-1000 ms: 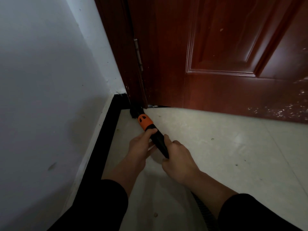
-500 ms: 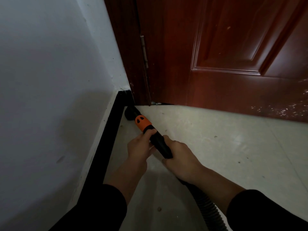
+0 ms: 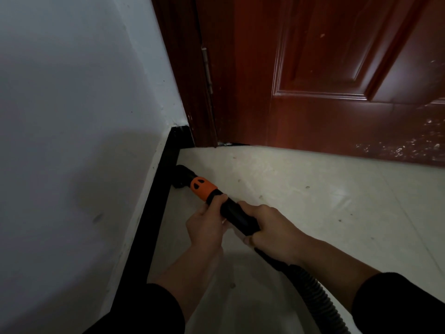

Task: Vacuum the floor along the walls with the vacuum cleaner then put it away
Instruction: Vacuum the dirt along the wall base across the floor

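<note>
Once at doorframe [image 3: 183, 68], wand [image 3: 237, 216] farther back.

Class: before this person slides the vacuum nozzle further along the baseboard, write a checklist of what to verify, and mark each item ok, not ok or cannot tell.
1. Left hand grips the wand behind the orange collar: ok.
2. Right hand grips the wand farther back: ok.
3. Nozzle low against the black baseboard: ok.
4. Hose unkinked where visible: ok.
5. Suction running: cannot tell.
6. Floor near the door free of specks: not ok.
</note>
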Motion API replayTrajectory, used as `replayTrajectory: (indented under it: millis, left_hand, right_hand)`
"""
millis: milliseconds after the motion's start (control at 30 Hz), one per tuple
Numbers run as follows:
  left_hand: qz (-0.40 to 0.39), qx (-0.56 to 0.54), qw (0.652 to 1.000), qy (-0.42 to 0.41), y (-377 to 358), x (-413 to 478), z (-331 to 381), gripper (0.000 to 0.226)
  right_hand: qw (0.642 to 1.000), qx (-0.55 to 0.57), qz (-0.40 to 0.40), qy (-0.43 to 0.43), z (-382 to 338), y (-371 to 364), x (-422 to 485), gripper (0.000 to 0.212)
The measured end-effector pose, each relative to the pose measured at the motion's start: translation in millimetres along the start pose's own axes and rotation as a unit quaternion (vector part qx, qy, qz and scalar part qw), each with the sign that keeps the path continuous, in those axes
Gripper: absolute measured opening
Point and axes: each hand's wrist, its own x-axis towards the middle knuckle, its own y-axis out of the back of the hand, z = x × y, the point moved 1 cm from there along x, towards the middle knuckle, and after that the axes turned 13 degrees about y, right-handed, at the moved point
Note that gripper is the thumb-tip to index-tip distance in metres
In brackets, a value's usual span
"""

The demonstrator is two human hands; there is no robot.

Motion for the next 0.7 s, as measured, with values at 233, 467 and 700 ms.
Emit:
replayTrajectory:
  millis: [233,467,700]
  left_hand:
    - [-0.012,-0.018,1.000,0.020,10.2,-15.9,-13.4,0.004]
    - [-0.023,-0.034,0.998,0.037,17.6,-27.5,-21.5,0.014]
    - [-0.043,-0.008,0.999,0.032,14.0,-11.4,-8.4,0.012]
  right_hand:
    - [1.000,-0.011,-0.013,-0.005,-2.8,-1.7,-17.4,0.031]
    - [0.999,0.019,-0.031,-0.018,-9.2,8.3,-26.8,0.054]
    - [1.000,0.004,0.020,-0.010,-4.0,-7.3,-16.4,0.040]
